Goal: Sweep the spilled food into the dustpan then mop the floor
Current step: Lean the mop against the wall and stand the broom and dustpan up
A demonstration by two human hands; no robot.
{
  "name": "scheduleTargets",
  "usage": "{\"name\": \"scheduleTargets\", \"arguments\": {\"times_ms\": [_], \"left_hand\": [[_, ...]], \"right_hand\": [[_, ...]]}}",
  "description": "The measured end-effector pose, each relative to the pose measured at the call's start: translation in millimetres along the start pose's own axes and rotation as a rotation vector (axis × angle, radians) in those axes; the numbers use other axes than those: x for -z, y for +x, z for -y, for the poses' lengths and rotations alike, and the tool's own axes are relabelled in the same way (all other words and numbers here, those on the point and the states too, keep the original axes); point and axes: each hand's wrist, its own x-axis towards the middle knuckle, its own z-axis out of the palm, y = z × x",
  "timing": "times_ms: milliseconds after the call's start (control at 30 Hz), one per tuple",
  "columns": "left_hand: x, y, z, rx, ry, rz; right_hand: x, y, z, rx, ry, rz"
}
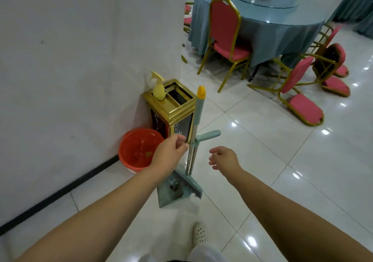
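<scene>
Teal mop (194, 138) stands upright against a gold bin (171, 110), its head on the floor (262, 150) beside the dustpan (171, 193). Left hand (169, 152) reaches its shaft, fingers loosely curled at the metal; contact cannot be told. Right hand (224, 157) hovers apart, fingers relaxed. Red bucket (137, 148) sits by the wall (80, 60).
</scene>
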Motion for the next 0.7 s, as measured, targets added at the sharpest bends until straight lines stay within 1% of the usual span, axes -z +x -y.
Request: {"name": "scheduleTargets", "arguments": {"times_ms": [67, 200, 333, 433, 533, 700], "left_hand": [[-12, 19, -16, 0.014, -0.01, -0.037], [-29, 50, -37, 0.027, -0.037, -0.161], [-41, 68, -47, 0.011, -0.074, -0.203], [-50, 77, -47, 0.002, -0.104, -0.231], [-54, 82, -45, 0.005, -0.08, -0.269], [-52, 74, -38, -0.046, -0.055, -0.294]], "right_hand": [[14, 29, 2, 0.011, -0.041, 0.025], [33, 82, 2, 0.04, -0.147, 0.065], [37, 118, 4, 0.024, -0.212, 0.143], [35, 132, 7, 0.023, -0.252, 0.202], [33, 139, 7, 0.06, -0.321, 0.247], [30, 140, 2, 0.165, -0.457, 0.228]]}}
